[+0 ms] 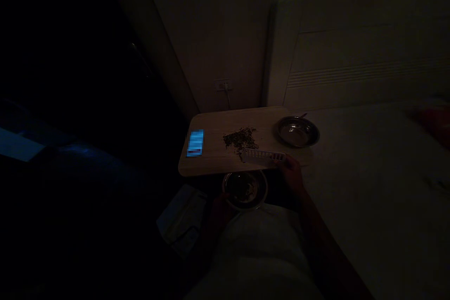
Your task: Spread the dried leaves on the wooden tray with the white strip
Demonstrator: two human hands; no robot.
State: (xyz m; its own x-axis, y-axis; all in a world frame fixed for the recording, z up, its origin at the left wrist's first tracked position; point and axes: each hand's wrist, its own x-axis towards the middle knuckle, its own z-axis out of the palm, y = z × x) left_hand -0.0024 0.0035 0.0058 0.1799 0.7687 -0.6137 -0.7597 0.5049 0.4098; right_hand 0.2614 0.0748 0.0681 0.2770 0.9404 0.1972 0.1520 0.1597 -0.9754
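In dim light, my right hand (291,171) grips the end of a long, pale slotted strip (259,155), possibly plastic. The strip lies along the front part of a wooden tabletop (211,164), beside a spread of small dark bits (241,139), perhaps seeds or dried leaves. Just below the table's front edge, my left hand (222,205) is closed on the side of a round metal bowl (262,197). Dark bits also lie inside that bowl. The left fingers are partly lost in shadow.
A second metal bowl (298,132) stands at the table's right end, with a thin handle-like piece at its back rim. A lit phone screen (195,143) lies at the left end. Behind are a wall outlet (223,85) with a plugged cord and a pale panel (351,51).
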